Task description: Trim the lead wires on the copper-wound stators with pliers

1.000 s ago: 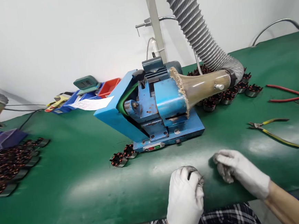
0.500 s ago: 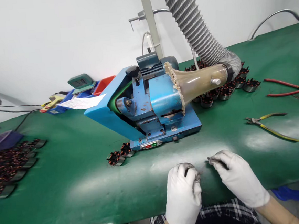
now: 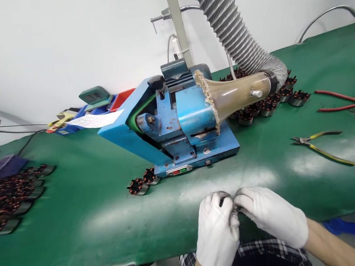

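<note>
My left hand (image 3: 217, 228), in a white glove with darkened fingertips, is curled closed over the front part of the bench. Whatever lies inside its fingers is hidden. My right hand (image 3: 271, 213), gloved the same way, has its fingers pressed together right against the left fingertips. Anything pinched there is too small or too covered to name. Beyond both hands stands a blue belt grinding machine (image 3: 194, 115) with red and green buttons. Two copper-wound motor stators (image 3: 138, 187) sit at its front left corner.
Yellow-handled cutters (image 3: 322, 142) and red-handled pliers (image 3: 341, 99) lie to the right on the green bench mat (image 3: 90, 238). More stators (image 3: 267, 106) stand under the grey hose (image 3: 231, 30). Another batch of stators (image 3: 13, 199) is at far left, near blue bins.
My right hand has moved left, from apart over the mat to touching the left hand's fingertips. The left hand stays nearly in place, still curled.
</note>
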